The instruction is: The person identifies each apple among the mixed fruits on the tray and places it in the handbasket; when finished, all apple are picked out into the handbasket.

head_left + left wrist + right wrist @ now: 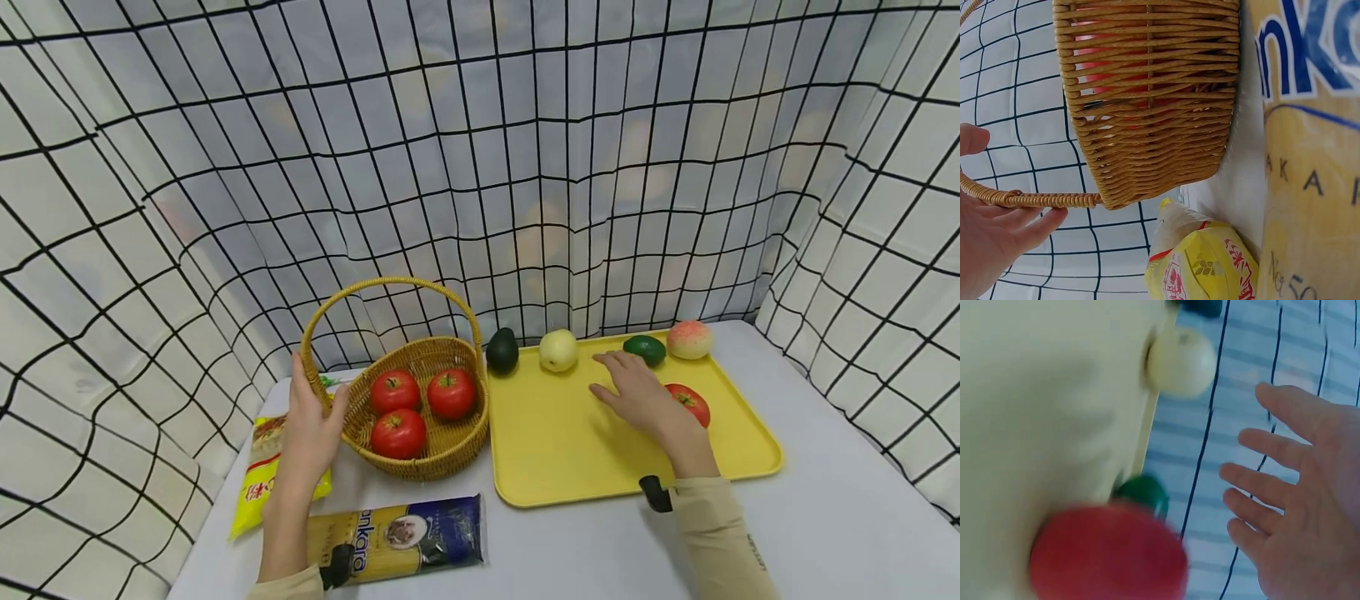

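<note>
My left hand is at the left side of the wicker basket, touching its handle. The handle lies across the nearly straight fingers, and the thumb stands apart from it. Inside the basket are three red tomatoes. My right hand hovers over the yellow tray, fingers spread and holding nothing. Close to it, another tomato lies on the tray, partly hidden by the hand in the head view. A green avocado-like fruit sits just beyond the fingers.
Along the tray's far edge are a pale yellow-green apple-like fruit and a pink peach. A dark avocado stands between basket and tray. A yellow bag and a pasta packet lie nearer. Black netting surrounds the table.
</note>
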A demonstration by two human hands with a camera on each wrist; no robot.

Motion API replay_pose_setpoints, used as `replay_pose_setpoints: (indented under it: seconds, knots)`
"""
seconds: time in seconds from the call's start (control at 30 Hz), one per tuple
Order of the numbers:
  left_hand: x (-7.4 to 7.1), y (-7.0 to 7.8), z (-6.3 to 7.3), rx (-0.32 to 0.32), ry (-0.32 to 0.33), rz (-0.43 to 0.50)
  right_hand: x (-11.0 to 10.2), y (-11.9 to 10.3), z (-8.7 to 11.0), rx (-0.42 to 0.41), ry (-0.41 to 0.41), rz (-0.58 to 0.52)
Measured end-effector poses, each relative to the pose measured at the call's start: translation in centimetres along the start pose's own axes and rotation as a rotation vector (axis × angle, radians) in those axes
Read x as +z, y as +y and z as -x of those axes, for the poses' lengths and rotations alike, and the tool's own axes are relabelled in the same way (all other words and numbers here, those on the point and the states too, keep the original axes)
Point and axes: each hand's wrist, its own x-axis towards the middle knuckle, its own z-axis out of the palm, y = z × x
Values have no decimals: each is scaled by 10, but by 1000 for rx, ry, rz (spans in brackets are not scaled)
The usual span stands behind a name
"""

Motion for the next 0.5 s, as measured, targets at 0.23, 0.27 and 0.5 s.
replay_pose_setpoints:
  seconds: [0.23,0.27,0.5]
  knots:
    - [-2,-3,1,-11,9,11,-14,40,10,127,6,53]
    - [-2,-3,1,-8,12,13,-15,44,11,146,0,51]
    - [0,-3,-1,-8,7,11,-14,59,19,287,-101,13]
